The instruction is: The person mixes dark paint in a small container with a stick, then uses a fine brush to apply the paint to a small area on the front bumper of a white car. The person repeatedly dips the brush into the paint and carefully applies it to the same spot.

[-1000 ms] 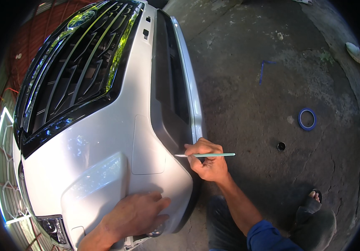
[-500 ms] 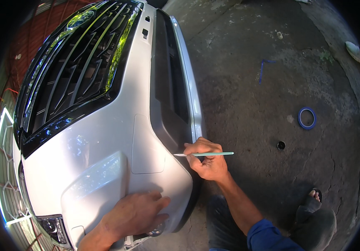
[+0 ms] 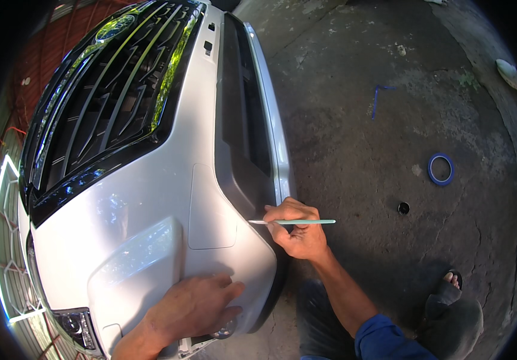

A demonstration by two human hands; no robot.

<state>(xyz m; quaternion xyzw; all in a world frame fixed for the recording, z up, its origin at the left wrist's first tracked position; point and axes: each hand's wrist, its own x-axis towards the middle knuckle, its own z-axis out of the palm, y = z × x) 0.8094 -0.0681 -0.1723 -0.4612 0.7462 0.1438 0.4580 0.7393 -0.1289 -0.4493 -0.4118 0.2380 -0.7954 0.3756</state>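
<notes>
A slim pale-green paintbrush (image 3: 294,222) lies pinched between the thumb and fingers of my right hand (image 3: 299,229). Its tip points left and meets, or nearly meets, the edge where the white car bumper (image 3: 210,210) borders the black lower trim (image 3: 243,186). The knuckles of that hand are up against the trim and the silver lower strip (image 3: 279,150). Lower down, my left hand (image 3: 195,306) rests on the bumper's corner, fingers bent and apart, with nothing visible in it. Just below its fingers shows part of a round lamp (image 3: 225,330).
A black slatted grille (image 3: 108,102) fills the upper left, with a headlight (image 3: 72,327) at lower left. On the stained concrete floor lie a blue tape roll (image 3: 441,170), a small round dark container (image 3: 404,208) and a blue tape scrap (image 3: 376,102). My sandalled foot (image 3: 452,279) is at lower right.
The brush tip and my right fingers have shifted only very slightly along the trim edge. My left hand stays in place.
</notes>
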